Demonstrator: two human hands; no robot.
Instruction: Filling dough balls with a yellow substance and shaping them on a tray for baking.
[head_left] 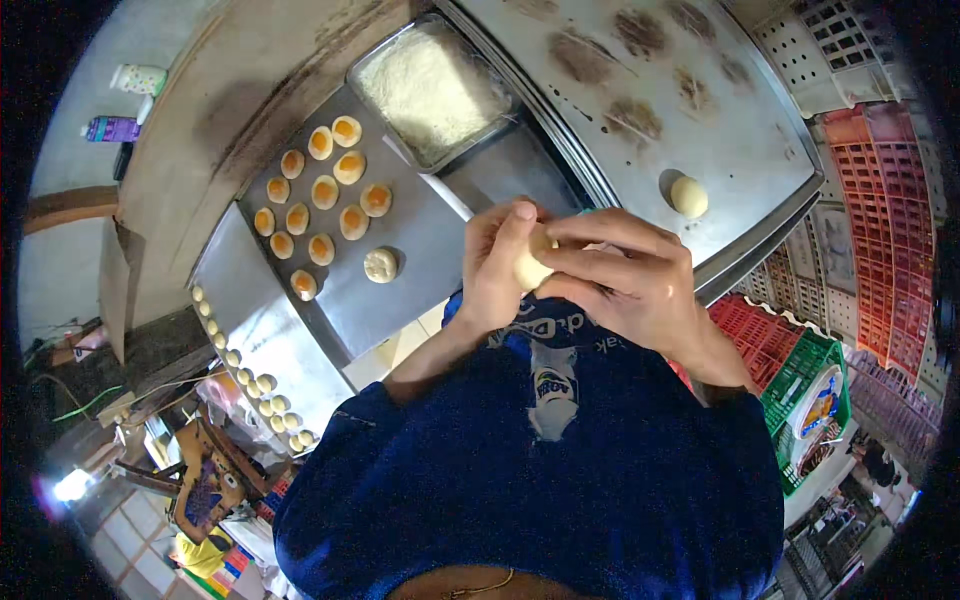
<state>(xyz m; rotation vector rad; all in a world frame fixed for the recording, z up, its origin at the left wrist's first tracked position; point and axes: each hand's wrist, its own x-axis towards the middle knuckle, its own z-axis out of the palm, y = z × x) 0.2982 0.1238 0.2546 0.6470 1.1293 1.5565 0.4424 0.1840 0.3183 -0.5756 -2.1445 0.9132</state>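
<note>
Between my two hands, in front of my chest, is a pale ball of dough [533,262]. My left hand [497,258] cups it from the left with the thumb on top. The bent fingers of my right hand [630,275] press on its other side, partly hiding it. On the metal table to the left lie several flattened dough rounds [352,221] with orange filling in their middles. One dough round [380,265], nearest my left hand, shows no orange. A finished-looking smooth dough ball [689,197] sits alone on the baking tray [740,150] to the right.
A metal pan [420,163] of white flour stands at the table's back. Several small dough balls [265,383] line the far left of the table. Red crates [880,200] and a green crate [800,400] are stacked at the right. A purple bottle [112,129] stands far left.
</note>
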